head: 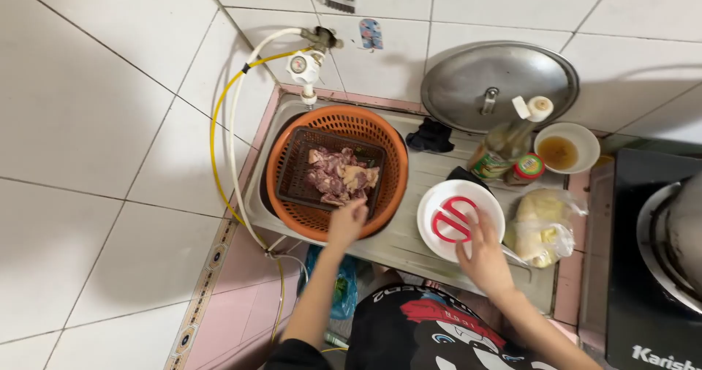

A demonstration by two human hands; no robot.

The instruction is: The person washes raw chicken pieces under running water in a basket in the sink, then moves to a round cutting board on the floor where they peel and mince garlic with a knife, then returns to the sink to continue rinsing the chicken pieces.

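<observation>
The left hand [346, 222] reaches over the near rim of a round orange basket [285, 187]; its fingers [358, 208] lie loosely spread, holding nothing, their tips touching the near edge of a dark square basket [292, 172] that sits inside the orange one; just beyond those fingers lies the meat [336, 174], raw pieces in dull pink and purple with some paler, yellowish bits, heaped in the middle of the dark basket; above it, farther from the fingers, a tap [306, 66] with a white handle juts from the tiled wall, a yellow hose [216, 121] looping down beside it; the right hand [484, 257] rests on the near side of a white plate [439, 202], its fingers [477, 224] spread flat, gripping nothing, touching a red ring-shaped tool [447, 218] with a bar across it that lies on the plate; right of these fingers, close by, sits a clear plastic bag [545, 227] with pale yellow contents; beyond them stands a bottle [504, 147] of dark liquid with a white cap and a green and yellow label, beside it a small jar [528, 167] with a red lid; a white bowl [564, 149] of brown sauce stands just past the jar; a steel lid [497, 81] leans against the wall behind; on the wall, well beyond the left fingers, is a small blue sticker [371, 34]
</observation>
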